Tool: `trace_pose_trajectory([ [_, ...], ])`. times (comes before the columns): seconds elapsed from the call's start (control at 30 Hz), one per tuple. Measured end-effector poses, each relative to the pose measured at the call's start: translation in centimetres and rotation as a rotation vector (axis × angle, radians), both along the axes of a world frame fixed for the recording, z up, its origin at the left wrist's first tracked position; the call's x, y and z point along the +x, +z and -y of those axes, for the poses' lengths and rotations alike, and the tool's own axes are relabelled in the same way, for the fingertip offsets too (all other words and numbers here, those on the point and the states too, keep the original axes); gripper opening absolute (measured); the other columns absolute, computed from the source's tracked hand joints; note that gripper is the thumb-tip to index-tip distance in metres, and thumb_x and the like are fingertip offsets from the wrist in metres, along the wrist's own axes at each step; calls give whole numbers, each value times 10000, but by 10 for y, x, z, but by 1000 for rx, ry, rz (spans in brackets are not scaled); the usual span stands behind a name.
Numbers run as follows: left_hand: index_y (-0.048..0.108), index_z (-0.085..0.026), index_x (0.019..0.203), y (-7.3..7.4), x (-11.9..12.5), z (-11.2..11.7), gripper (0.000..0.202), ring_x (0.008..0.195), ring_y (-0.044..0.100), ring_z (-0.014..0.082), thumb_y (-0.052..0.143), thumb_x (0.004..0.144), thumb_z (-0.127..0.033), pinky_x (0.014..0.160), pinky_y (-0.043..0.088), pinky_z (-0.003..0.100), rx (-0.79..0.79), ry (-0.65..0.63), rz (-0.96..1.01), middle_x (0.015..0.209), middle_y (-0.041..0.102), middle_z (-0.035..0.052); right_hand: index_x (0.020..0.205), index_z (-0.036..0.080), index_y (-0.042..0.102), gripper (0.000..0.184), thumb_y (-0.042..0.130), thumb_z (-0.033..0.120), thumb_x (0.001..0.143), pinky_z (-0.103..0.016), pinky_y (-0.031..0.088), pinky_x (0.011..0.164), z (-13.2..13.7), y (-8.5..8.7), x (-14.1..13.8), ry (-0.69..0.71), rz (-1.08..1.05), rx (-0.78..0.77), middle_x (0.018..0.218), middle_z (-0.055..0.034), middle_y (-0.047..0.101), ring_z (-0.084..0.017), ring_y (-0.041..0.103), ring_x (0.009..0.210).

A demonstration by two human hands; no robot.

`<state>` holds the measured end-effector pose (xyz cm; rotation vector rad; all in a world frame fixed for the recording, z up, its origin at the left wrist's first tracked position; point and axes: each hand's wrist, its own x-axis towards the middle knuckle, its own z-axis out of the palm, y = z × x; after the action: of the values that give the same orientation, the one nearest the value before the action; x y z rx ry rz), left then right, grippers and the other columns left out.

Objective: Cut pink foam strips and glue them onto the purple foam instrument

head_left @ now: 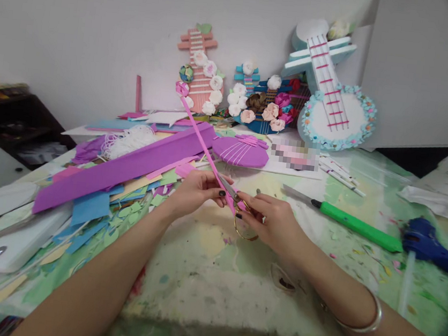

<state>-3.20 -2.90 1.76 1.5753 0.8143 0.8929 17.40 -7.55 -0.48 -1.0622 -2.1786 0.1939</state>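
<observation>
My left hand pinches a long, narrow pink paper strip, which slants up and away to the left. In my right hand is a pair of scissors with gold handles, fingers through or around the loops. The scissor blades lie along the strip close to my left fingertips; whether they touch it is hard to make out. Just beyond the hands rests a purple paper lute-shaped piece with white strings. A long folded purple paper stretches out behind my left hand.
Paper scraps and a white device cover the left side. A green-handled knife and blue glue gun lie at right. Decorated instrument models, including a pink one and a pale blue one, lean on the wall.
</observation>
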Motion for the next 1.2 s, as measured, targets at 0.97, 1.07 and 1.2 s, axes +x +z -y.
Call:
trace_pose_trajectory([
  [0.97,673,-91,858,0,-2,0,192,618,635,114,708,743,-241,605,539,233,20,-103,-71,763,685,60,1160,129,645,324,557,227,864,-227,354,546,1,-2,-3,-98,36,63,679,-26,578,-110,490,563],
  [1.07,670,-86,918,-2,2,1,242,623,641,127,712,733,-236,603,545,257,-13,-134,-71,822,691,80,1146,132,651,322,564,242,856,-225,353,543,-1,-3,-1,-115,0,72,677,-22,582,-105,477,560],
  [1.2,645,-78,1011,-3,5,4,346,582,638,125,726,709,-225,581,543,261,-59,-102,-36,770,677,55,1117,144,658,314,579,235,826,-227,368,559,-2,2,0,-137,-127,-3,663,-2,583,-101,483,566],
])
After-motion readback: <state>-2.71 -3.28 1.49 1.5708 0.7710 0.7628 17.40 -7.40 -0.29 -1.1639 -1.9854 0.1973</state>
